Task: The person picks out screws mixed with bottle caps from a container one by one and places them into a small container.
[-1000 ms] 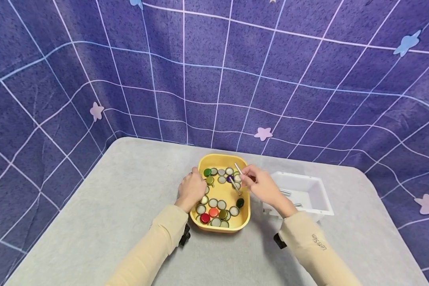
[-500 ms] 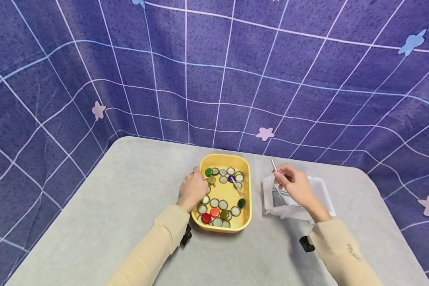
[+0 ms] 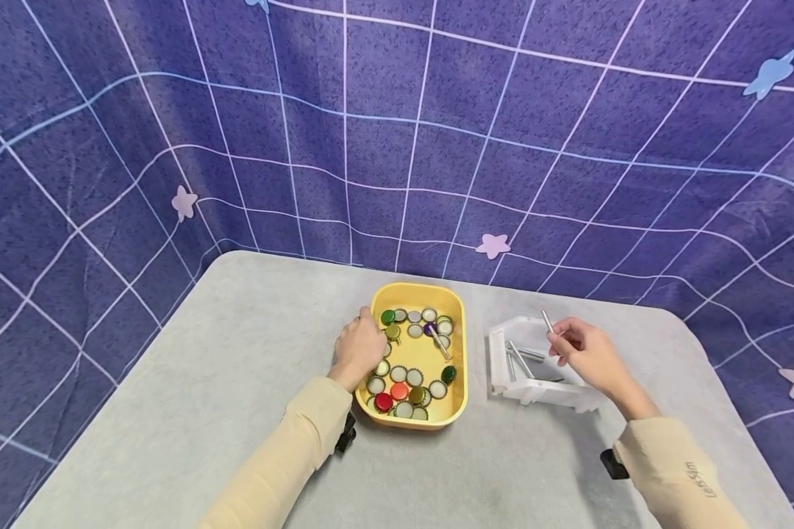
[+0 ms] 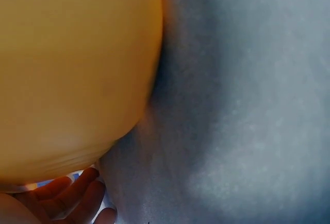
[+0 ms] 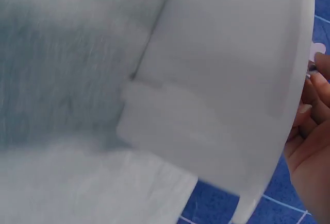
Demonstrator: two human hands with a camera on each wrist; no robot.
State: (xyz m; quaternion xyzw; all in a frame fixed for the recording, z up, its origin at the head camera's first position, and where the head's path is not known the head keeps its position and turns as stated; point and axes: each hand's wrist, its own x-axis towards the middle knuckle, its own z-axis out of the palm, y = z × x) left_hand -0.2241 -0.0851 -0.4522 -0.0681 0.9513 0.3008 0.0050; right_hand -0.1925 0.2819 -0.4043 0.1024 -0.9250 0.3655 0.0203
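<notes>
My left hand [image 3: 359,345] grips the left rim of a yellow plastic tub [image 3: 418,289]. In the left wrist view, its fingers [image 4: 85,203] show past the tub's outer wall. Bottle caps lie face up and face down in the tub, among them a red cap [image 3: 384,402] and a dark green cap [image 3: 448,374]. A short metal rod [image 3: 440,342] rests there across a purple cap. Over the white plastic bin [image 3: 544,391], my right hand [image 3: 589,354] pinches another metal rod [image 3: 547,321] between thumb and fingers. The right wrist view mostly shows the bin's outer wall.
Several metal rods [image 3: 521,360] lie inside the white bin, which stands right of the tub on a grey table [image 3: 258,323]. Some tabletop separates the two containers. Behind the table hangs a purple curtain [image 3: 370,147] with grid lines and stars.
My right hand has moved right with the metal rod, from above the tub to above the white bin. The left hand keeps its grip on the tub's rim.
</notes>
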